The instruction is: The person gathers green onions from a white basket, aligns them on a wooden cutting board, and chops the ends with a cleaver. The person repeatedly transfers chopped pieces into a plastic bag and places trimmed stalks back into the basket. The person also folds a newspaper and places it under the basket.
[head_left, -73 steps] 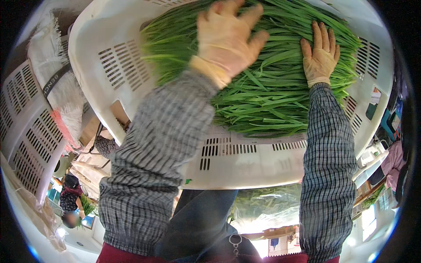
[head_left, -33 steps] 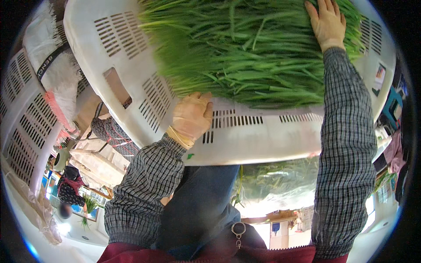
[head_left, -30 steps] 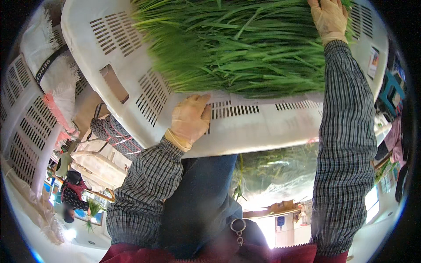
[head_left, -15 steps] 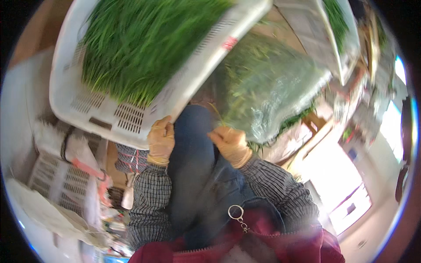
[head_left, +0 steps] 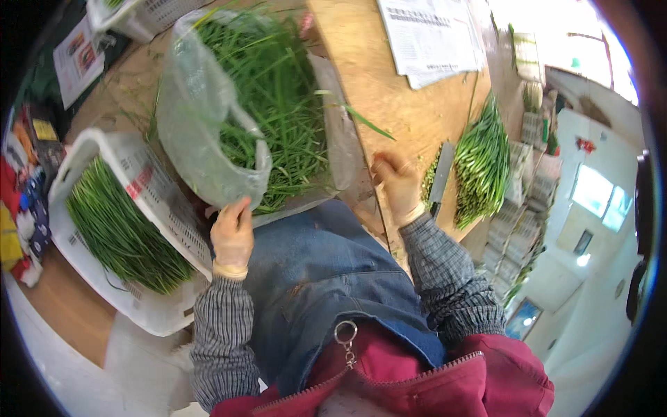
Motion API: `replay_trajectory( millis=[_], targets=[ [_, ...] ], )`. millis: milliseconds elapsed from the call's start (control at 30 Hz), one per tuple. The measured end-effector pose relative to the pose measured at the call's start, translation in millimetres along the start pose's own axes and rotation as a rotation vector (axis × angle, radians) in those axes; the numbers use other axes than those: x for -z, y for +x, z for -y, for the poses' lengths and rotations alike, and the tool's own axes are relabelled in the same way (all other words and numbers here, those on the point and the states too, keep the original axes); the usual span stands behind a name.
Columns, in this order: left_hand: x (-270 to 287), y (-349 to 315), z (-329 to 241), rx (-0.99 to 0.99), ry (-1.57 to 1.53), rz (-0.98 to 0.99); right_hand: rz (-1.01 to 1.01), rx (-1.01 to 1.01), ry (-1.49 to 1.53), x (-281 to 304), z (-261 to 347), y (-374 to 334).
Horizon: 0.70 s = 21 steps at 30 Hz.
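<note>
My left hand [head_left: 233,238], in a thin pale glove, is curled beside the lower edge of a clear plastic bag [head_left: 198,115] and the corner of a white slotted crate [head_left: 175,226]. Whether it pinches anything does not show. Loose long green leaves, like garlic chives [head_left: 285,125], fill the open bag in front of my knees. Over the left edge of a wooden board [head_left: 354,38], my gloved right hand [head_left: 399,184] has its fingers bent inward; no held thing can be made out. A knife [head_left: 440,177] lies on the board beside that hand, with a chive bunch [head_left: 485,163] to its right.
Chives lie in neat rows [head_left: 125,226] inside the left crate. Printed sheets [head_left: 434,38] rest on the board's far end. Another white crate [head_left: 156,15] stands at the far left. Stacked packs [head_left: 511,229] line the floor on the right.
The view has swung right, bringing the board, knife and chive bunch into sight. My left hand has left the large crate's rim; my right hand has moved from beside the bag to the board's edge.
</note>
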State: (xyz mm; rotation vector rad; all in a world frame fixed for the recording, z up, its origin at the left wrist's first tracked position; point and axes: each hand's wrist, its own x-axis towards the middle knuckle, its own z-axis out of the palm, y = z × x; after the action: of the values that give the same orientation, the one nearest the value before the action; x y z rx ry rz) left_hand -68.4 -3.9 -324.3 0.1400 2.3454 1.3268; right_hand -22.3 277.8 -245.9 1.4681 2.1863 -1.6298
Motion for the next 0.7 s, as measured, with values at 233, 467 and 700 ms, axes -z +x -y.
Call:
replay_trajectory(
  millis=[233, 467, 700],
  targets=[
    [-147, 147, -154, -0.661, 0.345, 0.135, -0.148, -0.041, 0.269, 99, -24, 50],
    [-242, 241, -210, -0.976, 0.895, 0.231, -0.088, -0.312, 0.584, 130, -76, 14],
    [-268, 240, -215, -1.067, 1.082, 0.203, 0.062, -0.268, 0.568, 149, -100, 46]
  ],
)
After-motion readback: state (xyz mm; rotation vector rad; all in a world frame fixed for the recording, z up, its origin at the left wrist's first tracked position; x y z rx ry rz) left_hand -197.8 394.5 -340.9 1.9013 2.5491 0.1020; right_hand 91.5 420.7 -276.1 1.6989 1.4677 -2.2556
